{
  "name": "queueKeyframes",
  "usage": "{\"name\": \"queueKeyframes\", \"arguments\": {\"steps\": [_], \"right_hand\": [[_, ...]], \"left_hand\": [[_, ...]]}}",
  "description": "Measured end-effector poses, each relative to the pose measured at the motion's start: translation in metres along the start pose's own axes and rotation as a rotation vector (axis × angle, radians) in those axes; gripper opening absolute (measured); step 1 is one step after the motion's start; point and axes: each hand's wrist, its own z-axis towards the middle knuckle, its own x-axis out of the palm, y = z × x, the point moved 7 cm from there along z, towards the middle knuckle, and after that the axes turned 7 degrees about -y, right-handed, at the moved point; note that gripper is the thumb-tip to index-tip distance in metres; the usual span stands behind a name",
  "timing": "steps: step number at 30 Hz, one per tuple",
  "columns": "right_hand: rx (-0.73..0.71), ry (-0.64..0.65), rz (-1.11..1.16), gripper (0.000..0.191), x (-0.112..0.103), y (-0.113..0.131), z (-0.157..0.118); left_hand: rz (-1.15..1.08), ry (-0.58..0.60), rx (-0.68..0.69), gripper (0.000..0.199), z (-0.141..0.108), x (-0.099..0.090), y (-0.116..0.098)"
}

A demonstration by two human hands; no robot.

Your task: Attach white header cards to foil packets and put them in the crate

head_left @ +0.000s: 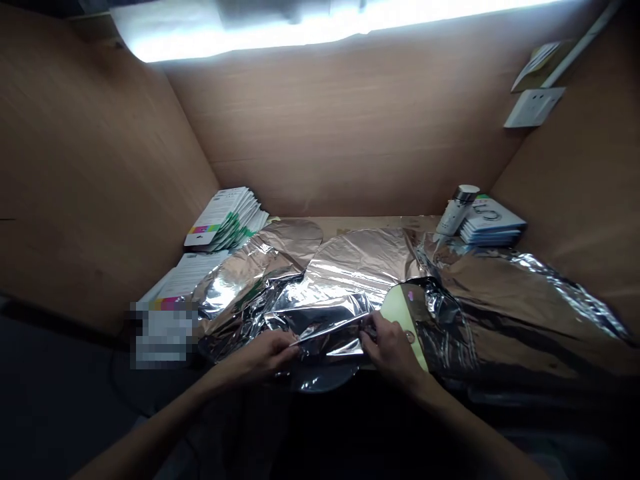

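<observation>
Both my hands work at the front of the desk on a crumpled sheet of mirror-silver foil (325, 327), probably a mylar film. My left hand (257, 353) pinches a fold of it from the left. My right hand (393, 350) grips the same fold from the right, with the fingertips pressed into the creases. Just past that hand, a pale yellow-green rounded card (403, 313) partly shows from under the foil. More foil sheets (520, 307) spread over the desk to the right, and the card's lower part is hidden by my right hand.
Stacks of printed cards (225, 220) lean at the back left, with a white sheet (193, 280) below them. A silver-capped white bottle (455, 212) and stacked blue-white packages (493, 223) stand back right. Wooden panels (340, 133) enclose the desk, with a wall socket (535, 107) on the right.
</observation>
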Motion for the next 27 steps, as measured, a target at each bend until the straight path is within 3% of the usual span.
{"name": "queueKeyframes", "arguments": {"steps": [3,4,6,9,11,13,16,17,19,22,24,27], "right_hand": [[-0.110,-0.052,-0.259,0.039,0.005,0.012,-0.003],[-0.151,-0.045,-0.316,0.047,0.005,0.016,-0.004],[-0.279,0.002,-0.366,0.053,0.003,0.023,-0.005],[-0.551,0.245,-0.257,0.054,0.002,0.029,-0.014],[-0.653,0.419,-0.168,0.059,-0.003,0.025,-0.021],[-0.676,0.509,-0.079,0.051,-0.010,0.018,-0.022],[-0.520,0.547,0.105,0.027,-0.017,0.009,-0.006],[-0.416,0.536,0.148,0.030,-0.016,0.004,0.004],[-0.201,0.457,0.126,0.043,-0.011,-0.007,0.025],[-0.040,0.301,-0.104,0.033,-0.001,-0.019,0.046],[-0.011,0.245,-0.227,0.023,0.006,-0.020,0.050],[-0.009,0.225,-0.289,0.020,0.016,-0.018,0.048]], "left_hand": [[0.212,-0.186,-0.117,0.027,0.010,-0.007,0.009],[0.315,-0.259,-0.081,0.024,0.011,-0.007,0.008],[0.456,-0.327,0.091,0.037,0.008,-0.001,-0.001],[0.449,-0.222,0.341,0.038,-0.007,0.021,-0.007],[0.406,-0.158,0.391,0.048,-0.022,0.030,-0.004],[0.342,-0.154,0.403,0.056,-0.035,0.033,-0.001],[0.155,-0.225,0.348,0.031,-0.039,0.022,0.004],[0.095,-0.253,0.277,0.028,-0.034,0.016,0.008],[0.039,-0.293,0.060,0.039,-0.021,0.004,0.019],[0.152,-0.260,-0.221,0.052,-0.003,-0.009,0.030],[0.281,-0.193,-0.273,0.043,0.007,-0.012,0.025],[0.366,-0.177,-0.198,0.019,0.027,-0.015,0.006]]}}
